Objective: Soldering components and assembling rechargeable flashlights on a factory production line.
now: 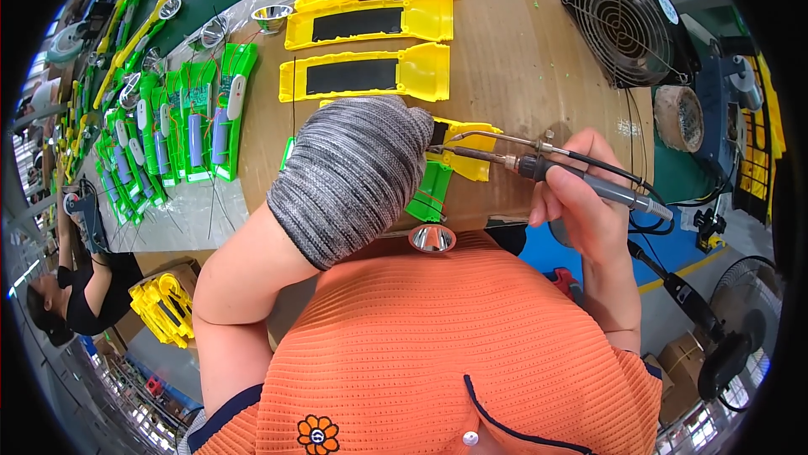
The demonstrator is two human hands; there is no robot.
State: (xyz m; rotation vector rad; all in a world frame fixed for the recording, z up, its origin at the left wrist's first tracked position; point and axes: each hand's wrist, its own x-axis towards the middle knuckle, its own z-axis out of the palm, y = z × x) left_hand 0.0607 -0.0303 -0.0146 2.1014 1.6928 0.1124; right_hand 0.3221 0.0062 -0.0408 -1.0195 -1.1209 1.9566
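My right hand (593, 223) is closed around the grey handle of a soldering iron (623, 194) with a thin metal feed tube along its top. Its tip points left, close to the edge of my left hand (353, 173). That hand wears a grey striped knitted glove and is curled over the work, so its fingertips and what they grip are hidden. Past its knuckles, beneath the iron, shows the end of a yellow plastic shell (473, 170). A green plastic piece (433, 190) sticks out below it. A silver reflector cup (432, 239) is at the near edge, against my orange shirt.
Yellow shells (429, 72) with black pads lie ahead on the cardboard (505, 42). Green housings (198, 118) with batteries and wires crowd the left. A square fan (623, 30) and a tape roll (678, 118) stand at right. Another person (84, 295) sits far left.
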